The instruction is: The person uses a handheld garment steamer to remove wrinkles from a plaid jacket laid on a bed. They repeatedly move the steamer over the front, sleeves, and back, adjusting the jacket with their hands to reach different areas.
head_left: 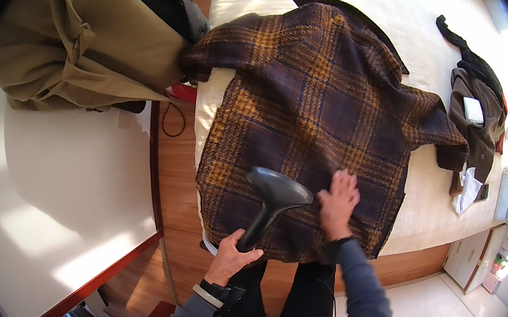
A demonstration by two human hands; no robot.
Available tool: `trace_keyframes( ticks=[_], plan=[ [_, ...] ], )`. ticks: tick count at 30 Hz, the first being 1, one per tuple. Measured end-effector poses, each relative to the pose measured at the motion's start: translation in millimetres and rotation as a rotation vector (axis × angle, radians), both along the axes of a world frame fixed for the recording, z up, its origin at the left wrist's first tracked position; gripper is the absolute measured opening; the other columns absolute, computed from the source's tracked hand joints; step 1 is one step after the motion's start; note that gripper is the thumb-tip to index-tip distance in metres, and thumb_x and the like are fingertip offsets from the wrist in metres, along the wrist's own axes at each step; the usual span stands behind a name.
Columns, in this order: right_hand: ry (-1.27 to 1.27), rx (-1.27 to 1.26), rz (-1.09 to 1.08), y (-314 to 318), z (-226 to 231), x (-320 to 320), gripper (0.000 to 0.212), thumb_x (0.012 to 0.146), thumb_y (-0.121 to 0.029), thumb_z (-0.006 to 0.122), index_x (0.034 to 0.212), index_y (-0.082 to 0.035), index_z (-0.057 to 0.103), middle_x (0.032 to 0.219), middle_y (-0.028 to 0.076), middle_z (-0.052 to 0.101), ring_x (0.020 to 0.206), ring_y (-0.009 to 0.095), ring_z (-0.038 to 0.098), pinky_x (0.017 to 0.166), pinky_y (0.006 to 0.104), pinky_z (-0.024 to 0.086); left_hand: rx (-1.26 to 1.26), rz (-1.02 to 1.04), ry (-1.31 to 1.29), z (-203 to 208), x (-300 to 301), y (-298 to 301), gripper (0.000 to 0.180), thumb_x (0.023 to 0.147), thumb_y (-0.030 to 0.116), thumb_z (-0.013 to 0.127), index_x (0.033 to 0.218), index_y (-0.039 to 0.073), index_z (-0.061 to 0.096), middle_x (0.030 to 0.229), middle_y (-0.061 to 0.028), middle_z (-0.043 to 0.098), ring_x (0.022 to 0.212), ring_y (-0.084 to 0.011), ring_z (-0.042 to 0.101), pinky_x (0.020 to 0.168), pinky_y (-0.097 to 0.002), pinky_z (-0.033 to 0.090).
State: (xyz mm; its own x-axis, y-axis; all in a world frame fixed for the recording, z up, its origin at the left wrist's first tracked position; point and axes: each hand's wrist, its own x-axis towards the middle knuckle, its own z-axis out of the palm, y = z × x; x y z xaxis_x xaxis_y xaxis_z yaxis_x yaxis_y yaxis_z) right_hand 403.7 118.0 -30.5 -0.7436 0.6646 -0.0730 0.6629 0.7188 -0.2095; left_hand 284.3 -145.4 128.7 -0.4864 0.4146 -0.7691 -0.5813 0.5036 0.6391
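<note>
A brown, yellow and navy plaid coat [310, 111] is spread over the bed, its collar at the far end and its sleeves out to both sides. My left hand [234, 259] is wrapped round the handle of a black garment steamer head [280, 189]. The wide head is held over the lower part of the coat; whether it touches the cloth I cannot tell. To its right, my right hand [339, 202] lies on the coat near the hem with fingers spread, slightly blurred.
A bed with a cream cover [432, 206] bears the coat. Dark clothes [476, 132] and a white cloth [467, 190] lie at its right. Tan and dark garments [118, 28] are heaped at the left, above a white tabletop [60, 185]. A thin cord [174, 135] loops over the wooden floor.
</note>
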Motion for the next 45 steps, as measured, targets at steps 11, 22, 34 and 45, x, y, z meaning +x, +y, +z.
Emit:
trace_keyframes(
  ticks=[11, 22, 34, 45],
  plan=[
    [0.334, -0.453, 0.275, -151.2, 23.1, -69.2, 0.058, 0.083, -0.022, 0.082, 0.135, -0.008, 0.06, 0.133, 0.015, 0.058, 0.123, 0.038, 0.051, 0.098, 0.0524, 0.041, -0.015, 0.094, 0.056, 30.7, -31.9, -38.9, 0.024, 0.082, 0.008, 0.085, 0.095, 0.003, 0.065, 0.079, 0.002, 0.063, 0.069, -0.0064, 0.059, 0.063, -0.0247, 0.05],
    [0.306, -0.477, 0.278, -189.7, -6.9, -112.9, 0.049, 0.08, -0.009, 0.077, 0.126, -0.004, 0.061, 0.122, 0.02, 0.06, 0.115, 0.041, 0.058, 0.094, 0.0484, 0.046, -0.013, 0.21, 0.074, 55.4, -41.0, -67.8, 0.026, 0.081, 0.004, 0.084, 0.1, -0.001, 0.066, 0.079, -0.0018, 0.067, 0.067, -0.0095, 0.063, 0.062, -0.0255, 0.051],
    [0.243, -0.393, 0.414, -242.1, 4.0, -137.4, 0.03, 0.075, -0.006, 0.071, 0.105, -0.005, 0.068, 0.107, 0.016, 0.063, 0.102, 0.036, 0.059, 0.087, 0.047, 0.046, 0.007, 0.223, 0.036, 51.1, -53.2, -92.9, 0.027, 0.082, -0.001, 0.08, 0.105, -0.001, 0.065, 0.083, -0.0045, 0.067, 0.065, -0.0122, 0.064, 0.06, -0.025, 0.053],
    [0.436, -0.76, 0.504, -262.0, 27.1, -144.0, 0.027, 0.083, -0.01, 0.065, 0.11, -0.008, 0.067, 0.108, 0.012, 0.063, 0.107, 0.038, 0.058, 0.092, 0.0514, 0.043, 0.018, 0.183, 0.033, 43.4, -61.5, -96.6, 0.029, 0.08, 0.0, 0.081, 0.104, -0.001, 0.065, 0.081, -0.0037, 0.066, 0.064, -0.0126, 0.064, 0.06, -0.0253, 0.053]
  ],
)
